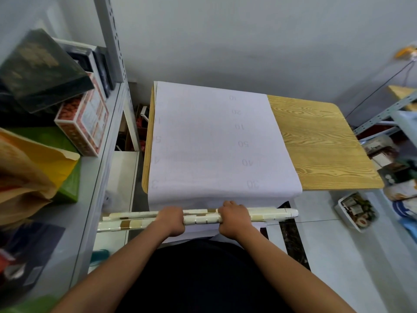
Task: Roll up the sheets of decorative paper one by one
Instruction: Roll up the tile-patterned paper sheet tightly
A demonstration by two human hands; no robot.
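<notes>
Fingers [173, 214] of the left hand [171, 221] curled over the top of the rolled paper [200, 219], gripping it from above. Fingers of the right hand [234, 219] wrapped the same way, just beside the left, both near the middle of the roll. Roll lying crosswise at the near edge of the counter [320, 143], cream with gold-brown squares, ends sticking out well past each hand; left end split into two overlapping layers. Beyond the roll, a white sheet [214, 143] spread flat over the left part of the wood-grain counter, faint mirrored numbers showing through, near edge draped down toward the roll. Boxes [83, 123] stacked on the shelf at left. Tray [354, 211] of small items on the floor at right.
</notes>
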